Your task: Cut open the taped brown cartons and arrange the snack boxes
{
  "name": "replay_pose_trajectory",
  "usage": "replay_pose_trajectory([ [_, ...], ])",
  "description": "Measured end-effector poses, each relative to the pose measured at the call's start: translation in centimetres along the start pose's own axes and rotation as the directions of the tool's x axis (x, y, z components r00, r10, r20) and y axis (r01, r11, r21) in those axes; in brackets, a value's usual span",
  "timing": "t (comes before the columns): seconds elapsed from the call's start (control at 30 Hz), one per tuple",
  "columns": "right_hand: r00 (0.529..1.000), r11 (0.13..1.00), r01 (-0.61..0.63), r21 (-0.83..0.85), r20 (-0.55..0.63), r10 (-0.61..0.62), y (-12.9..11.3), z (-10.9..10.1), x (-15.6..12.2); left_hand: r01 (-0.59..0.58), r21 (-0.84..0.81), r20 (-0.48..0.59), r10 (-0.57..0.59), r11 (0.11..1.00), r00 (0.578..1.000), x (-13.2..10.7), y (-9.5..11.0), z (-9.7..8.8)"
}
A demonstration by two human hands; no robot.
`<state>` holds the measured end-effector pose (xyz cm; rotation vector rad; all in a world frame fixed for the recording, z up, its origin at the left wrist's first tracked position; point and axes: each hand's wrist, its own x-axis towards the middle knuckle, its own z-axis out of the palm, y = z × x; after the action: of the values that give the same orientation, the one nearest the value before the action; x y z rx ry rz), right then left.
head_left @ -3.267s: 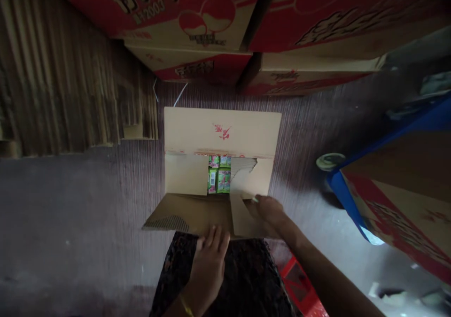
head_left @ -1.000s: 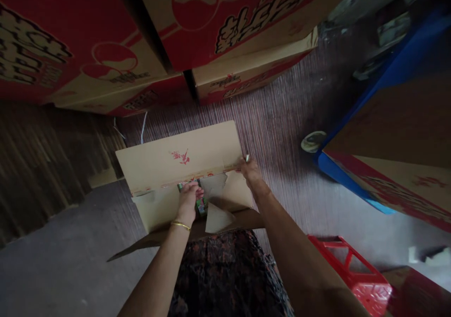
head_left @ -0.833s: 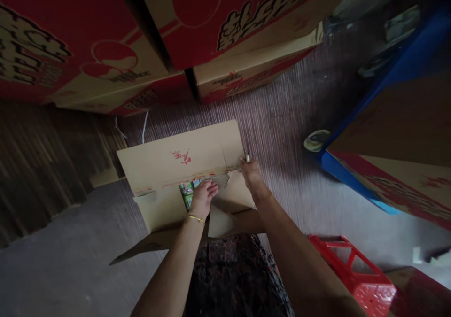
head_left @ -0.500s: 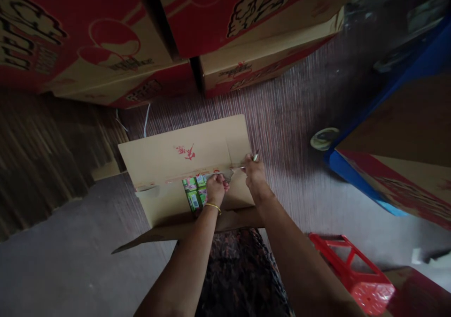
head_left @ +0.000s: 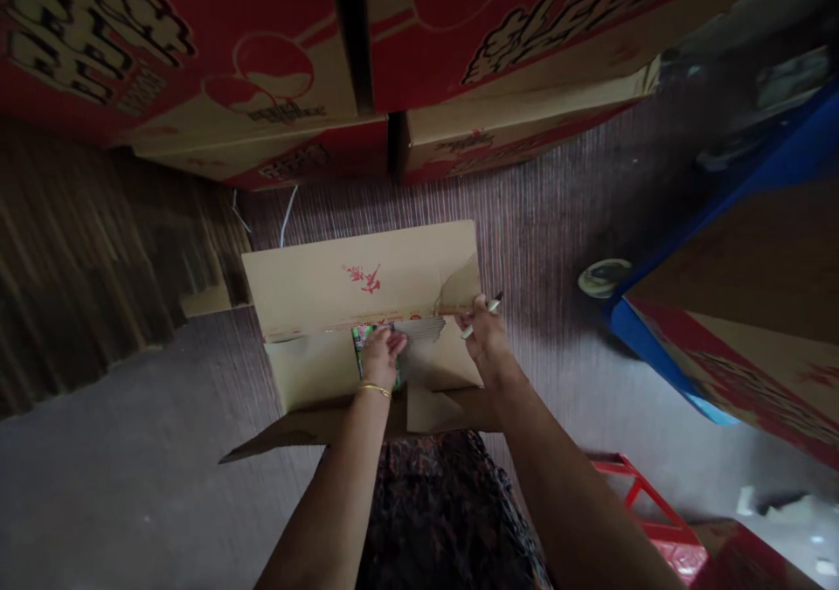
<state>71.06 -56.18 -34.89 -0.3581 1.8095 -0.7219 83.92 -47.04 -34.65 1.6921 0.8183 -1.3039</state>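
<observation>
An opened cardboard box (head_left: 360, 284) with red print on its raised far flap lies before me. Inside it are small green-and-pink packs (head_left: 358, 350), mostly hidden under my left hand (head_left: 384, 358). The fingers of that hand look loose and slightly apart, with nothing visible in them. At the box's right edge my right hand (head_left: 486, 332) is closed around a slim whitish tool (head_left: 493, 305) with a dark tip; whether it is a knife or a pen I cannot tell. Those fingers are also close to the right flap. Between the hands shows a ridged greyish patch (head_left: 423, 332).
Large red-and-tan cartons (head_left: 288, 74) stand along the far side. To the right, a carton (head_left: 753, 328) sits in a blue container (head_left: 682, 367). A tape roll (head_left: 604, 278) lies on the floor. A red plastic stool (head_left: 655, 503) is at lower right.
My left hand has moved left across the green packs and its fingers have loosened. My right hand has shifted slightly right, still holding the slim tool. The view has shifted a little.
</observation>
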Motion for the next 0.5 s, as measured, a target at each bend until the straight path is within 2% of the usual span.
replay_pose_trajectory([
  [0.1, 0.999, 0.975, -0.042, 0.216, -0.004, 0.044, 2.1, 0.4, -1.6, 0.012, -0.157, -0.107, -0.029, 0.988, 0.994, 0.0, 2.6, -2.1],
  [0.2, 0.986, 0.925, -0.107, 0.365, -0.082, 0.147, 5.0, 1.3, -3.3, 0.076, -0.237, -0.132, -0.11, 0.969, 0.985, 0.2, 4.1, -2.5],
  [0.37, 0.948, 0.902, -0.295, 0.315, -0.017, 0.317, 9.4, 3.9, -4.7, 0.096, -0.343, -0.13, -0.149, 0.934, 0.98, -0.1, 4.1, -1.3],
  [0.5, 0.941, 0.907, -0.325, 0.268, 0.0, 0.338, 11.3, 5.1, -3.6, 0.106, -0.34, -0.111, -0.152, 0.935, 0.982, -0.2, 3.6, -0.7],
])
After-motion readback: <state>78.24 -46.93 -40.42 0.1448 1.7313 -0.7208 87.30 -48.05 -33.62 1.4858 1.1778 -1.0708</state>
